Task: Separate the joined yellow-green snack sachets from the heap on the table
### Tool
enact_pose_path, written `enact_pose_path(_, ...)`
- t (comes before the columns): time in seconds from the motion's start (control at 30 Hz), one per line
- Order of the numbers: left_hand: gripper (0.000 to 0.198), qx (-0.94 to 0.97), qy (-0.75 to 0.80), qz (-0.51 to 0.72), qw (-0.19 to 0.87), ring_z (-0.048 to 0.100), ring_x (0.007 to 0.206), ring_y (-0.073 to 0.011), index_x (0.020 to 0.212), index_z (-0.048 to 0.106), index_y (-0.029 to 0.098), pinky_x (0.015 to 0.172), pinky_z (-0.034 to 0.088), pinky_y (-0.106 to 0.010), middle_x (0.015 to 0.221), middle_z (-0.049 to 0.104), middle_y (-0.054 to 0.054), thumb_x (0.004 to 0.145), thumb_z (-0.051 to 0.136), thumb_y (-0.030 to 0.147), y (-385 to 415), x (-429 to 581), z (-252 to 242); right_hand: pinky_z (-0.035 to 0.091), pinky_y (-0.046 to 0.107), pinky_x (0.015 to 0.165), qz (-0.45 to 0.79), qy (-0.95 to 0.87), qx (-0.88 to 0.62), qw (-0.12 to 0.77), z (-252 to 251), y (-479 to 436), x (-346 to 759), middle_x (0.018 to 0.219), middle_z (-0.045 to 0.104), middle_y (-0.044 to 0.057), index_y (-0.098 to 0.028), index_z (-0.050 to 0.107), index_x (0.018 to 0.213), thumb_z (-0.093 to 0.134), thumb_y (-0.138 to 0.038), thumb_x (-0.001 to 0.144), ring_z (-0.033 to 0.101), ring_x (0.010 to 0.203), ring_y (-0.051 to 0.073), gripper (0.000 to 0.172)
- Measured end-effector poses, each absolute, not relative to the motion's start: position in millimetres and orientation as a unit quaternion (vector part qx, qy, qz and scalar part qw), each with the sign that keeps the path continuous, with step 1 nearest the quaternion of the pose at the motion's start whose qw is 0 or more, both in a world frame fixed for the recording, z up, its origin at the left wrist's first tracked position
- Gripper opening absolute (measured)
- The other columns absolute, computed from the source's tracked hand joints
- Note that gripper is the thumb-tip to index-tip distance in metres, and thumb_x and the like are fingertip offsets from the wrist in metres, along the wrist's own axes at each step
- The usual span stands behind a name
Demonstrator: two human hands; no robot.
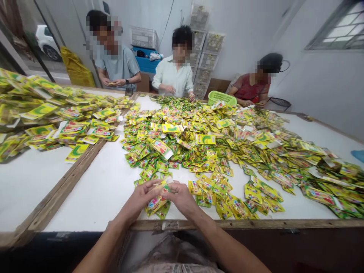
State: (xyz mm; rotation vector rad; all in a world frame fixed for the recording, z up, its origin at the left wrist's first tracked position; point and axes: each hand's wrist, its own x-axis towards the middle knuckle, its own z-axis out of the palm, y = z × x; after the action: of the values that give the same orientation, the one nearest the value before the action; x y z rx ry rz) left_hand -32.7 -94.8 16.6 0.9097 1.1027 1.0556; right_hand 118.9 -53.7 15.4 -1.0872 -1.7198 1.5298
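Both my hands are near the front edge of the white table (76, 204). Between them is a small yellow printed carton (155, 204), with a pale flap showing near its top. My left hand (143, 195) grips it from the left, fingers curled over the upper side. From the right, my right hand (182, 195) pinches it near the flap. A green sachet (163, 211) lies just below the carton. Loose yellow sachets (206, 182) lie right of my right hand, and green sachets (149, 172) lie beyond my left hand.
A wide heap of sachets and flat cartons (206, 139) covers the middle and right. More yellow cartons (40, 112) are piled left of a wooden strip (65, 182). A green basket (222, 98) stands at the back. Three people sit across the table, handling small items.
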Motion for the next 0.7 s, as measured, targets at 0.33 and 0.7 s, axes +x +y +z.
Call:
enact_pose_path(0.33,0.082,0.293,0.686,0.647,0.159,0.057,0.103,-0.0248,0.127,0.042,0.016,0.088,0.046,-0.040,0.123,0.056,-0.013,0.057,0.075,0.046,-41.8,-151.1,94.0,0.038,0.042,0.090,0.193,-0.742,-0.519,0.379,44.6,45.5,119.9,0.111,0.059,0.011,-0.016,0.055,0.111,0.055,-0.028,0.079,0.049,0.106,0.025,0.034)
enact_pose_path(0.7,0.055,0.356,0.635,0.521,0.446,0.060,0.100,-0.0238,0.101,0.061,0.018,0.088,0.046,-0.035,0.106,0.067,-0.009,0.057,0.072,0.049,-50.1,-55.7,42.3,0.047,0.032,0.078,0.297,-0.657,-0.507,0.473,34.5,45.6,143.7,0.092,0.066,0.006,-0.019,0.058,0.096,0.051,-0.027,0.081,0.059,0.087,0.019,0.019)
